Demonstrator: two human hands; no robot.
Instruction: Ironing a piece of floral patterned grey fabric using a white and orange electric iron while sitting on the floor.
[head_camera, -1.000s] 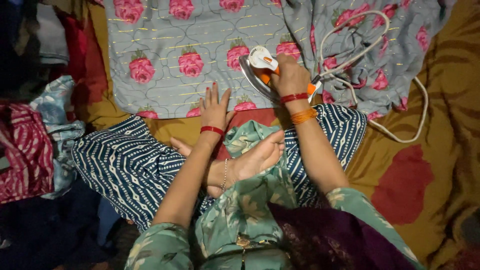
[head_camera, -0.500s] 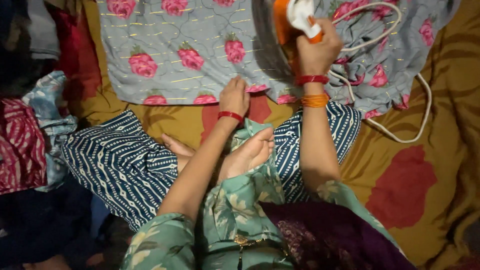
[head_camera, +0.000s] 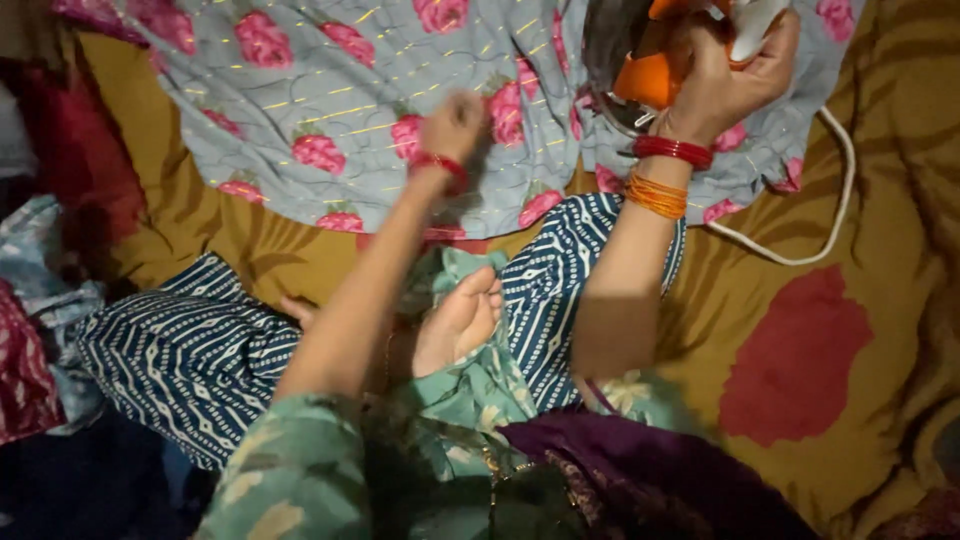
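My right hand (head_camera: 722, 75) grips an orange and white clothes iron (head_camera: 660, 50), lifted and tipped so its metal soleplate faces left, above a grey cloth with pink roses (head_camera: 330, 90). My left hand (head_camera: 452, 125) is blurred and rests on that cloth near its lower edge, fingers curled. Red and orange bangles ring both wrists. The iron's white cord (head_camera: 800, 220) loops over the yellow sheet to the right.
I sit cross-legged in blue and white patterned trousers (head_camera: 180, 350), a bare foot (head_camera: 455, 320) in my lap. A yellow sheet with red patches (head_camera: 800, 370) covers the surface. Piled clothes (head_camera: 40, 330) lie at the left.
My right hand lifted the iron off the rose cloth and tipped it upward. My left hand slid forward over the cloth. The view moved closer.
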